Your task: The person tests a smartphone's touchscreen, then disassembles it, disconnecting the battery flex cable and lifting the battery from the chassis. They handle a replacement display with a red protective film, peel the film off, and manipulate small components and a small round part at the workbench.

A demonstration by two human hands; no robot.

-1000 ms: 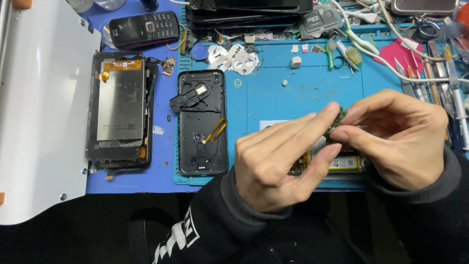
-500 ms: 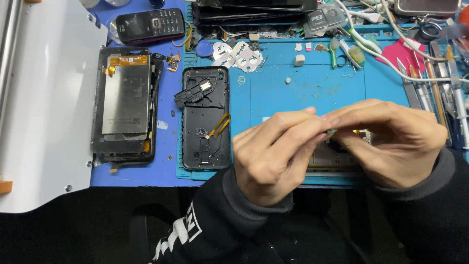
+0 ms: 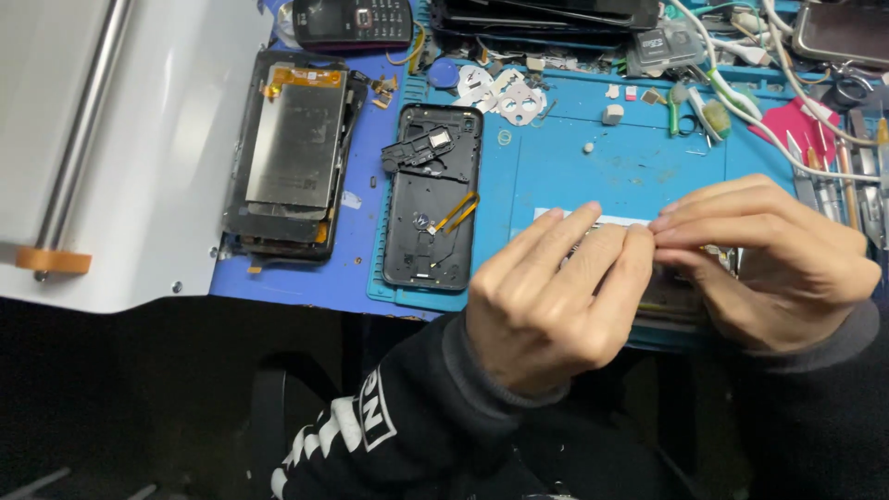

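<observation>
1. Left hand (image 3: 546, 296) and right hand (image 3: 769, 259) meet fingertip to fingertip over the near edge of the blue work mat (image 3: 593, 167). Both grips are pinched together on a small part at the point of contact; the part itself is hidden by the fingers, kind not readable.
2. A flat dark phone piece (image 3: 681, 296) lies on the mat directly under the right hand, at 6 o'clock from the pinch point, mostly covered.
3. Near mat edge sits just below the hands; beyond it the tabletop ends in dark. Open mat at 12 o'clock from the hands.
4. At 9 o'clock from the left hand: an open black phone housing (image 3: 433, 199); further left, a screen assembly (image 3: 294, 153).
5. At 1–2 o'clock: tools and white cables (image 3: 741, 93), close to the right hand.
6. Versus one second ago: hands sit lower and flatter, and the small part then visible between the fingertips is now covered.
</observation>
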